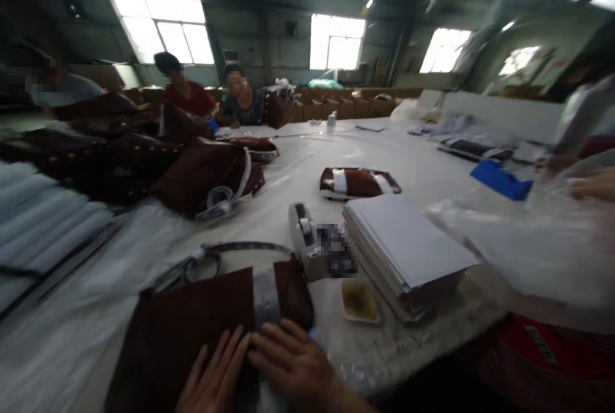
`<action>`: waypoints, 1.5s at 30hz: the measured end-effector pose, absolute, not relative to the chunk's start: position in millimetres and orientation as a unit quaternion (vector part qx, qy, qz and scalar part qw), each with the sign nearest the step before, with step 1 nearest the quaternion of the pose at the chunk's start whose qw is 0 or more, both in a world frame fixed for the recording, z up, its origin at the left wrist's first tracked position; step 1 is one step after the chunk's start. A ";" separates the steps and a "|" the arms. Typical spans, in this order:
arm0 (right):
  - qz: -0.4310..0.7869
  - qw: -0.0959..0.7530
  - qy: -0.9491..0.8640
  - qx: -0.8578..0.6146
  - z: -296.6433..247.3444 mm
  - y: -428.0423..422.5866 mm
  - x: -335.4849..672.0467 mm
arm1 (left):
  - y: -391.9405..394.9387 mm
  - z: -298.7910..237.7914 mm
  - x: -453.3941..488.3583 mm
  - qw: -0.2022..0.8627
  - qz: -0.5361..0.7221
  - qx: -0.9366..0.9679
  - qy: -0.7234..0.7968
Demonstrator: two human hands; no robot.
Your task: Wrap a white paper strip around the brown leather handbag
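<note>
A dark brown handbag (192,330) lies flat on the white table (423,176) right in front of me, with a grey wrapped strip down its middle and a grey strap curling behind it. My left hand (214,378) lies flat on the bag with fingers stretched out. My right hand (293,362) presses on the bag's lower middle beside the grey strip, its fingers extended and touching the left hand's fingertips. Neither hand holds anything.
A tape dispenser (305,237), a small yellowish dish (359,301) and a stack of white sheets (403,246) stand to the right of the bag. Another brown bag (358,182) lies mid-table. A pile of brown bags (144,157) fills the left. Two people sit at the far end.
</note>
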State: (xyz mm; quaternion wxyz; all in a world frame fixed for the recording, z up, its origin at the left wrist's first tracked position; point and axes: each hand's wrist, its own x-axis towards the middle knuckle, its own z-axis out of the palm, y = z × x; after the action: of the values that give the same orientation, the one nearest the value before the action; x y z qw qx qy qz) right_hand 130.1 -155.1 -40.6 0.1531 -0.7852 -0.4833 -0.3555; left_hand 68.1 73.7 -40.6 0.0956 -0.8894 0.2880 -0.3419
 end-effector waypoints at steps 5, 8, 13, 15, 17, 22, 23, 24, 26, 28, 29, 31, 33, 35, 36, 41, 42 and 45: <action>-0.265 0.253 -0.520 -0.771 -19.4 -166.1 126.1 | 16.6 -15.5 52.3 0.004 -0.301 -0.945 0.128; -0.266 0.255 -0.523 -0.769 -23.3 -167.8 123.1 | 12.5 -7.0 56.8 0.004 -0.272 -0.951 0.146; -0.240 0.226 -0.541 -0.773 -25.0 -176.8 113.0 | 28.6 -6.2 57.9 0.010 -0.251 -0.942 0.220; -0.207 0.232 -0.547 -0.778 -18.0 -185.6 107.0 | 30.3 -7.3 57.3 0.007 -0.245 -0.944 0.220; -0.176 0.261 -0.547 -0.776 -8.8 -198.7 98.5 | 29.0 -7.4 56.8 0.005 -0.236 -0.948 0.211; -0.186 0.374 -0.425 -0.803 -6.7 -235.2 66.7 | 24.9 -4.7 57.0 0.010 -0.222 -0.953 0.206; -0.189 0.376 -0.412 -0.808 -11.7 -238.7 60.5 | 25.2 -4.0 57.5 0.011 -0.220 -0.953 0.207; -0.192 0.373 -0.414 -0.808 -17.8 -240.0 55.0 | 25.9 -3.3 58.2 0.012 -0.220 -0.953 0.209; -0.189 0.360 -0.437 -0.802 -30.5 -236.6 47.1 | 28.7 -1.7 60.3 0.018 -0.223 -0.950 0.220; -0.181 0.345 -0.457 -0.800 -39.7 -227.5 43.6 | 32.5 0.1 63.1 0.027 -0.230 -0.943 0.239; -0.176 0.337 -0.461 -0.802 -42.1 -222.1 43.2 | 34.4 0.9 64.5 0.030 -0.235 -0.939 0.249; -0.166 0.321 -0.457 -0.812 -41.9 -210.7 44.1 | 36.9 1.9 67.2 0.031 -0.245 -0.933 0.261; -0.154 0.307 -0.434 -0.833 -37.2 -198.7 45.8 | 37.5 2.5 69.6 0.024 -0.247 -0.933 0.259; -0.134 0.294 -0.389 -0.863 -31.3 -185.8 47.2 | 36.2 4.2 71.5 0.011 -0.239 -0.939 0.249; -0.124 0.288 -0.364 -0.877 -28.9 -179.5 47.8 | 35.3 5.9 72.4 0.003 -0.233 -0.942 0.242; -0.143 0.300 -0.303 -0.893 -29.7 -161.4 54.2 | 34.0 23.4 79.6 -0.042 -0.190 -0.956 0.221; -0.157 0.313 -0.303 -0.886 -31.3 -161.8 56.5 | 34.7 27.6 81.7 -0.050 -0.179 -0.958 0.219; -0.201 0.337 -0.315 -0.864 -32.0 -169.7 63.1 | 36.9 37.3 86.7 -0.070 -0.158 -0.961 0.216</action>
State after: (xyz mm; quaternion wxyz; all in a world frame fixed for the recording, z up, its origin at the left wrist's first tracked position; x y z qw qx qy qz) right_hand 63.1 -169.7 -32.0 0.3374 -0.8643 -0.3146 -0.2005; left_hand 86.7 36.9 37.3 -0.0698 -0.9611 0.2156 -0.1580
